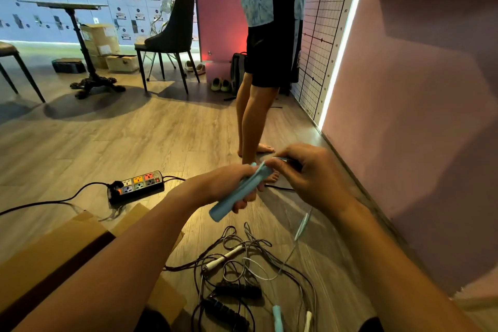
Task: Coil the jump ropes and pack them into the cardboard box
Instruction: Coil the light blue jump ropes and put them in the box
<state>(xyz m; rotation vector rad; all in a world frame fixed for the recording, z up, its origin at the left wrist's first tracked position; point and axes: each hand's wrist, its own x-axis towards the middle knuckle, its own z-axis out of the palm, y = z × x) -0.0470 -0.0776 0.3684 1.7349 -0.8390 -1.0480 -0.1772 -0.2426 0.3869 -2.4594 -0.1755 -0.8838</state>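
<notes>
**Jump ropes: one blue handle in hand, remainder tangled on floor**

Jump ropes [248,275] are lying in a loose tangle on the wood floor [134,137], directly below the two hands. One light blue handle [237,194] is being held up above that pile.

Left hand [229,186]: fingers are wrapping closed around the middle of the blue handle, which is tilting with its lower end toward the wearer and its upper end toward the right hand.

Right hand [307,170]: fingertips are pinching shut at the upper tip of the blue handle, where a thin pale cord [303,224] is meeting it. The cord is hanging down from the right hand into the pile; the exact pinch point is blurred.

Below the grip, in the pile:
- white handle [223,257], lying slantwise among the dark cords;
- two black ribbed handles [231,302], lying side by side, nearer the wearer;
- a second light blue handle [277,317] and a second white handle tip [307,319] at the bottom edge.

Left of the grip and lower: cardboard box [48,256], flaps standing open, partly hidden by the left forearm; its inside cannot be seen.

Beyond the left hand: black power strip [136,187] with coloured sockets, resting on the floor.

Beyond both hands: another person's bare legs [253,116], standing near the pink wall [417,116].
</notes>
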